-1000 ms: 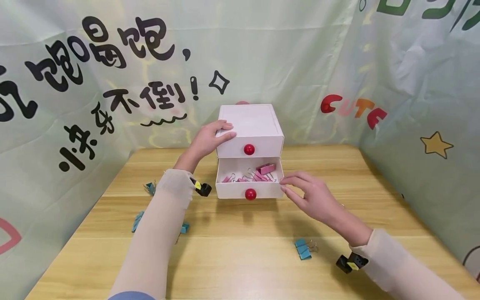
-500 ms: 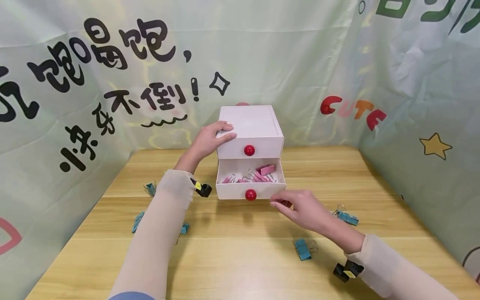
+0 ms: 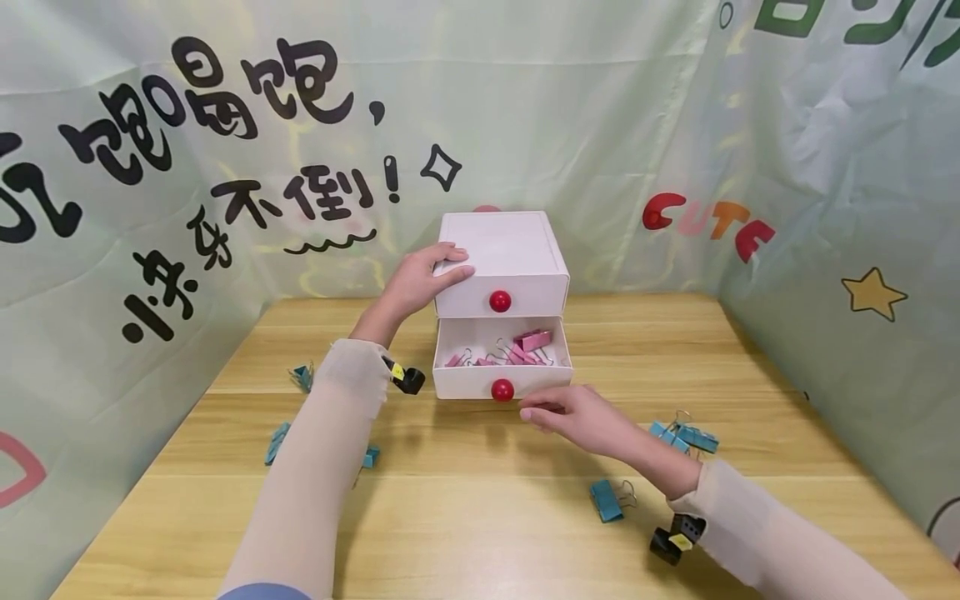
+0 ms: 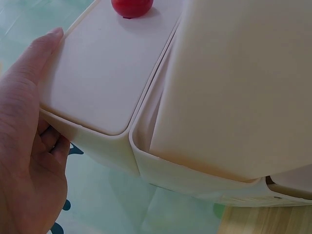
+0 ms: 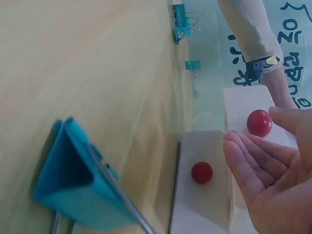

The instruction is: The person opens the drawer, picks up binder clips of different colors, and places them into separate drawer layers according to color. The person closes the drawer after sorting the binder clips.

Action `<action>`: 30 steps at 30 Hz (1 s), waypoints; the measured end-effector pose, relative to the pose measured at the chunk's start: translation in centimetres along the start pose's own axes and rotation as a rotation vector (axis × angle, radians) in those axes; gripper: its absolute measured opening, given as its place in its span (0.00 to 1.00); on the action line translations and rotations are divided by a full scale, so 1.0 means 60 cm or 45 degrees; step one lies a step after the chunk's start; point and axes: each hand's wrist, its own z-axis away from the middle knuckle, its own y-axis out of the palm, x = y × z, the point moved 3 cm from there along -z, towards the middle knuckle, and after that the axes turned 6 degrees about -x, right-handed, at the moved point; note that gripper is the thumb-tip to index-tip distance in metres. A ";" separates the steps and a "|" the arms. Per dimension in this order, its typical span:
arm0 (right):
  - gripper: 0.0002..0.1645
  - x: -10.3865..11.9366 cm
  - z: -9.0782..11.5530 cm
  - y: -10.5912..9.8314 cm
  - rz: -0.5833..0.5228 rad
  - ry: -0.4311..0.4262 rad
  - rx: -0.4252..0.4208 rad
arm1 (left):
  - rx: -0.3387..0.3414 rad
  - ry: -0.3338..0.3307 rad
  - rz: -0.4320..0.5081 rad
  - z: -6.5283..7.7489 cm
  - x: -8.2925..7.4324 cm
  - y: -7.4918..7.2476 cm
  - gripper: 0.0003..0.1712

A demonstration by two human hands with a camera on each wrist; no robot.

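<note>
A white two-drawer storage box (image 3: 495, 242) stands at the back of the table, its lower drawer (image 3: 468, 383) pulled out. Pink binder clips (image 3: 534, 339) lie inside that drawer. My left hand (image 3: 414, 279) grips the box's upper left corner; in the left wrist view its thumb lies along the edge of the upper drawer front (image 4: 107, 73), other fingers bent behind. My right hand (image 3: 581, 419) hovers just below and right of the lower drawer's red knob (image 3: 502, 390). In the right wrist view its fingers (image 5: 243, 161) are loosely bent, holding nothing, apart from the knob.
Teal binder clips lie around on the wooden table (image 3: 480, 533): one clip (image 3: 606, 501) in front of the right hand, a cluster (image 3: 693, 437) by the right forearm, several at left, including one clip (image 3: 302, 377). A printed cloth (image 3: 600, 125) hangs behind and along both sides.
My right hand has moved from the drawer's right front corner down and left, toward the lower knob, uncovering teal clips by the forearm. The left hand and the drawers stay put.
</note>
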 end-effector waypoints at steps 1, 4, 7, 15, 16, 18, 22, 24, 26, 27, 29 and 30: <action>0.21 0.000 -0.002 0.002 -0.059 0.018 0.014 | 0.001 0.002 0.001 0.000 0.001 0.000 0.30; 0.23 -0.001 -0.007 0.010 -0.233 0.070 0.044 | -0.003 0.009 0.003 -0.001 0.002 0.001 0.30; 0.25 -0.004 -0.012 0.018 -0.386 0.118 0.058 | -0.005 0.010 0.004 -0.002 0.002 0.001 0.30; 0.26 -0.007 -0.022 0.035 -0.724 0.251 0.066 | -0.013 0.008 0.007 -0.001 0.003 0.002 0.30; 0.26 -0.007 -0.023 0.036 -0.755 0.268 0.066 | -0.013 0.006 0.006 -0.001 0.004 0.002 0.30; 0.26 -0.007 -0.024 0.038 -0.795 0.285 0.072 | -0.012 0.003 0.008 -0.001 0.005 0.002 0.30; 0.26 -0.009 -0.025 0.042 -0.876 0.312 0.087 | -0.012 0.003 0.020 -0.001 0.005 0.002 0.31; 0.26 -0.009 -0.026 0.044 -0.923 0.321 0.096 | -0.014 0.005 0.023 -0.001 0.004 0.002 0.30; 0.27 -0.011 -0.027 0.046 -0.981 0.334 0.099 | -0.017 0.007 0.027 -0.001 0.003 0.001 0.30; 0.28 -0.011 -0.028 0.048 -1.004 0.339 0.101 | -0.018 0.008 0.026 -0.001 0.003 0.001 0.30; 0.30 -0.011 -0.030 0.050 -1.053 0.356 0.109 | -0.018 0.006 0.027 0.000 0.003 0.001 0.30; 0.31 -0.010 -0.031 0.052 -1.078 0.373 0.110 | -0.018 0.004 0.028 0.000 0.004 0.002 0.30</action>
